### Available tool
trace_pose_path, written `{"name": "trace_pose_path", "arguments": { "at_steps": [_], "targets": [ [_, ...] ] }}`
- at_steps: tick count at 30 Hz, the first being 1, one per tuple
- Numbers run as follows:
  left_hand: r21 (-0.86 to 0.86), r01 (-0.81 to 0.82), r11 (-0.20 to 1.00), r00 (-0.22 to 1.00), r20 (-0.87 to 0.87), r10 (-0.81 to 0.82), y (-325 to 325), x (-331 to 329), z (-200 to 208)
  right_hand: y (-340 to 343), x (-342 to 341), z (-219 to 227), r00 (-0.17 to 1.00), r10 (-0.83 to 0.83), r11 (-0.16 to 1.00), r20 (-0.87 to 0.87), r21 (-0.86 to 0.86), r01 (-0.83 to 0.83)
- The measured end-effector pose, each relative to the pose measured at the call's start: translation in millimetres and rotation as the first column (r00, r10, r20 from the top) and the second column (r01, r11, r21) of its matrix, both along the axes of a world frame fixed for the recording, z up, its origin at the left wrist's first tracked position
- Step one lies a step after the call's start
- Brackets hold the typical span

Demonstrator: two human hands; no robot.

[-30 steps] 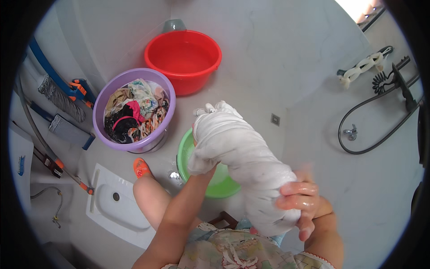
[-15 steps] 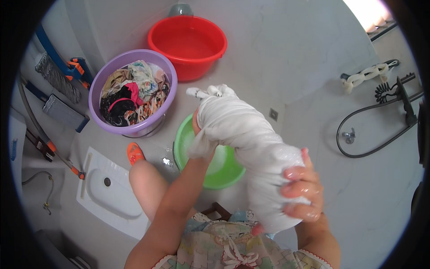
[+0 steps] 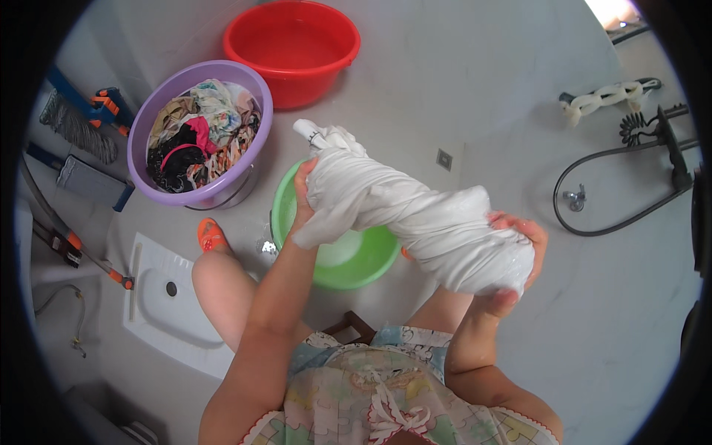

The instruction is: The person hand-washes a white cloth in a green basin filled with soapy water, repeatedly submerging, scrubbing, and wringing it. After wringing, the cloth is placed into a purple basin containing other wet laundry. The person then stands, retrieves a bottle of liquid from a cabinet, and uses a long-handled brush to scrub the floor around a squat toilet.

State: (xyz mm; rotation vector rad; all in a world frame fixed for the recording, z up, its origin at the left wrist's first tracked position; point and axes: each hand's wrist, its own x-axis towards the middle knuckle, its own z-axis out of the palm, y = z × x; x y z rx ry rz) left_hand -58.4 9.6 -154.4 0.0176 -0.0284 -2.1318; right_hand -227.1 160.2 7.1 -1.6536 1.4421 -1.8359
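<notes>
Gripping twisted white cloth (image 3: pixel 415 204) | both hands (image 3: pixel 302 194) (image 3: pixel 531 245) curled around it | green basin (image 3: pixel 348 276) | grey bathroom floor (image 3: pixel 415 154)

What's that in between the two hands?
In the head view, a twisted white cloth runs from the left hand to the right hand, passing partly over the green tub.

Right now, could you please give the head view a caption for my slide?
The left hand and right hand hold a twisted white cloth above a green basin.
</notes>
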Motion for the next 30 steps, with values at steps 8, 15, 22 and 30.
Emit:
{"name": "trace_pose_path", "arguments": {
  "at_steps": [8,15,22,30],
  "targets": [
    [-0.142,-0.017,0.99,1.0,0.007,0.019,0,-5,4,7,-13,-13,0.99,0.012,0.999,0.138,-0.042,-0.006],
    [-0.162,-0.042,0.986,0.975,0.21,0.076,-7,-8,4,-3,-58,-37,0.83,0.186,0.983,0.527,-0.088,-0.164],
    [-0.354,0.084,0.932,0.911,0.406,0.072,-5,11,31,-15,-104,-84,0.46,0.03,0.97,0.888,0.085,-0.227],
    [-0.494,0.284,0.821,0.569,0.777,0.27,-7,25,86,-45,-107,-136,0.231,-0.168,0.923,0.958,0.235,-0.304]
  ]
}}
